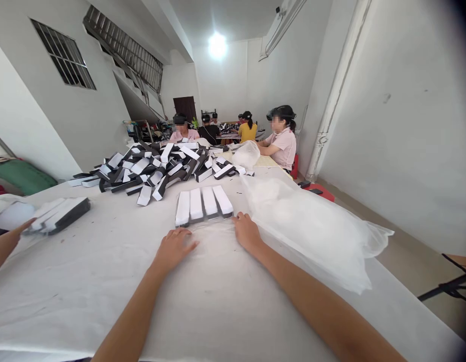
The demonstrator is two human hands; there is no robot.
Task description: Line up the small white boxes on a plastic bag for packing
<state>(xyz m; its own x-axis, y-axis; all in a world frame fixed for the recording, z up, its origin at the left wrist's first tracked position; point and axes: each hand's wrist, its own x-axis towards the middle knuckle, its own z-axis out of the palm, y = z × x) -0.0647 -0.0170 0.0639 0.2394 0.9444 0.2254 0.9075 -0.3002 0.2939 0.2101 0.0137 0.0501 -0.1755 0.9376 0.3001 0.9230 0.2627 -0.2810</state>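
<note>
**Left hand**: palm down, fingers extended and slightly parted, lying flat on a sheet of transparent plastic film. No grip on any object shows.

**Right hand**: palm down on the same film, fingers extended and close together, pointing forward. No grip shows here either. The film is thin and glare-washed, so a light pinch of it by either hand cannot be ruled out.

**Four white-and-black boxes**: long, narrow, lying side by side in a row just ahead of the fingers. The right fingertips sit almost at the row's near right corner; the left fingertips stop slightly farther short. The film appears to reach the boxes' near ends, perhaps passing beneath them.

**Surroundings:**
- Bulky transparent plastic bag: just right of the right hand.
- Loose heap of similar boxes: farther along the table, beyond the row.
- Small stack of boxes: well left, beside a co-worker's hand entering from the left edge.
- White-covered table: runs beneath everything listed.
- Person in a pink shirt: seated along the table's far right side.
- Second person in pink: at the far end.
</note>
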